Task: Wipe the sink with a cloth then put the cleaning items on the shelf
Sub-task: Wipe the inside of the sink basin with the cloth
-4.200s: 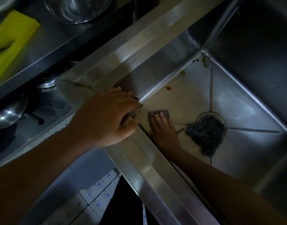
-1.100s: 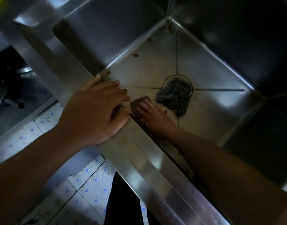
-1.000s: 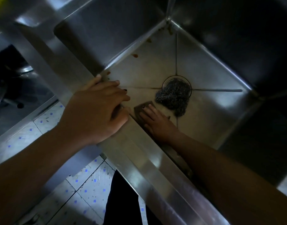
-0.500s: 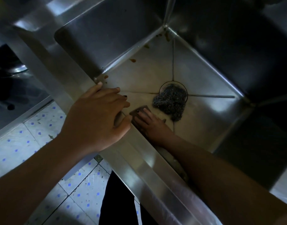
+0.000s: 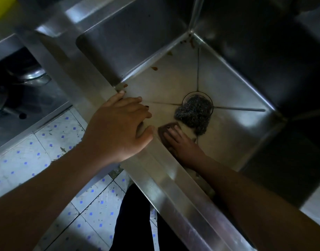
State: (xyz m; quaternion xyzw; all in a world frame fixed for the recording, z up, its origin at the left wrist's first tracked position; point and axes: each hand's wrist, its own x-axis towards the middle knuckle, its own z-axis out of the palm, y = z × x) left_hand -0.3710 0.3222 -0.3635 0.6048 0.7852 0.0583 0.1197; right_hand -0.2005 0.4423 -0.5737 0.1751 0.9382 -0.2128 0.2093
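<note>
Cloth (image 5: 167,128) slid nearer scourer (image 5: 193,113), now at its 7 o'clock on sink (image 5: 173,187) floor | right hand (image 5: 182,145) presses it, fingers flat (palm down) | left hand (image 5: 117,127), at cloth's 9 o'clock, rests relaxed on the rim

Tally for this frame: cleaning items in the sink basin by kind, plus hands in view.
Steel wool scourer: 1
Brown cleaning pad: 1
Hands: 2 (left hand on the sink rim, right hand pressing the pad)
Total: 4
</note>
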